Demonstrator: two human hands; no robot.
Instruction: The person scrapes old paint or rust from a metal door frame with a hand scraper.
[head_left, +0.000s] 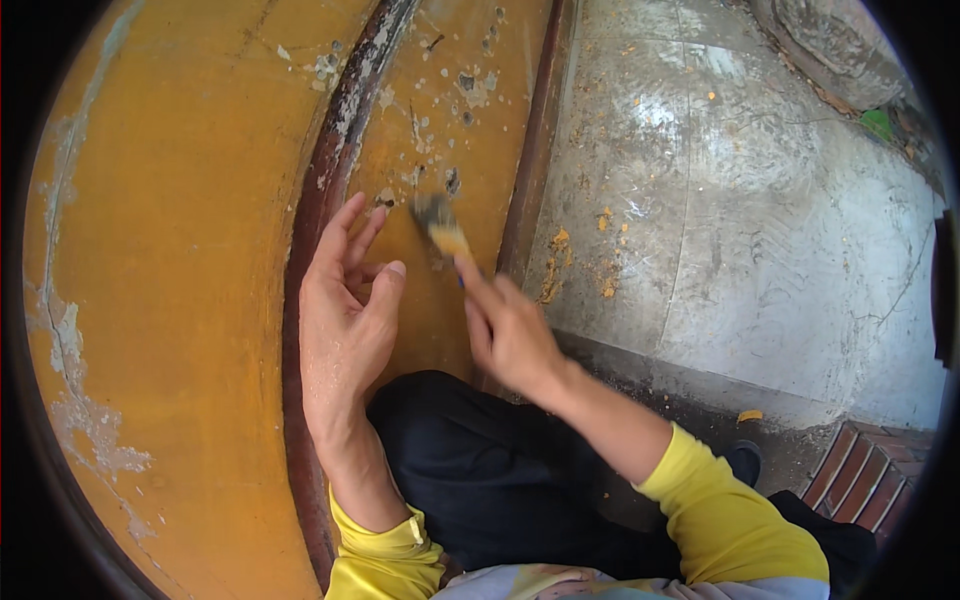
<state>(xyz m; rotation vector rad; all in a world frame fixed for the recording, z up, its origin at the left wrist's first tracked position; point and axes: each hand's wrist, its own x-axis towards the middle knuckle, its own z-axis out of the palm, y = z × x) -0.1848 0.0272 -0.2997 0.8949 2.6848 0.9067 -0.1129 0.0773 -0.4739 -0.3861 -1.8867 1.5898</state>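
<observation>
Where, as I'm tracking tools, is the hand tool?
In the head view, the hand tool is in the right hand, near the yellow wall, right of the left hand.

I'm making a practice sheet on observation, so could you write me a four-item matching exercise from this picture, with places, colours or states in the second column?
Column one:
1. Blurred hand tool
2. Left hand
3. Leaf at upper right
4. Trousers

Column two:
A. Black
B. Held in the right hand
C. Holding nothing visible
D. Green

Pairs: 1-B, 2-C, 3-D, 4-A
</observation>
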